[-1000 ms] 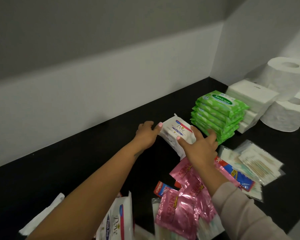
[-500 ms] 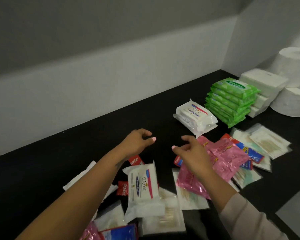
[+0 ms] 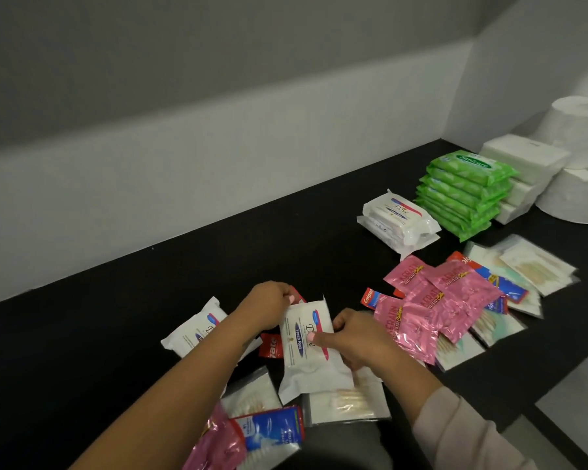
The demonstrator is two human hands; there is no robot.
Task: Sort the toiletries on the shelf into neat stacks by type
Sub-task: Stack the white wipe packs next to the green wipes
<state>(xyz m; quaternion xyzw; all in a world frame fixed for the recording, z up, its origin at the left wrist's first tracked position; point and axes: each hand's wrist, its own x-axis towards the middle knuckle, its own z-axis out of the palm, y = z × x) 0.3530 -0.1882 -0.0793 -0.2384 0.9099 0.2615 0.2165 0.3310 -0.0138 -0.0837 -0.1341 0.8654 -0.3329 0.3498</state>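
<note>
Now your left hand [image 3: 269, 305] curls its fingers over the top edge of a white Dove pack [image 3: 308, 347], and your right hand [image 3: 352, 337] pinches the same pack along its right side, thumb laid on the printed face. The pack lies between your two hands, its long side running toward you, resting over a clear bag of cotton swabs [image 3: 348, 400]. Just left of your left forearm sits a second Dove pack [image 3: 192, 329], partly hidden by the arm, with a red toothpaste sachet [image 3: 270, 347] between the two packs. Near your left elbow lie a blue-and-red toothpaste pack [image 3: 269, 430] and a pink sachet [image 3: 214, 442], blurred at the frame's edge. To the right of your right hand spreads a loose heap of pink Keratin sachets [image 3: 435, 300] over more toothpaste and swab bags. Farther back on the black shelf [image 3: 150, 293] stands a short stack of Dove packs [image 3: 398, 218], just beside a taller stack of green Sanicare wipes [image 3: 465, 193]. Behind those sit folded white tissue packs [image 3: 523, 161] and toilet rolls [image 3: 581, 195] against the corner.
</note>
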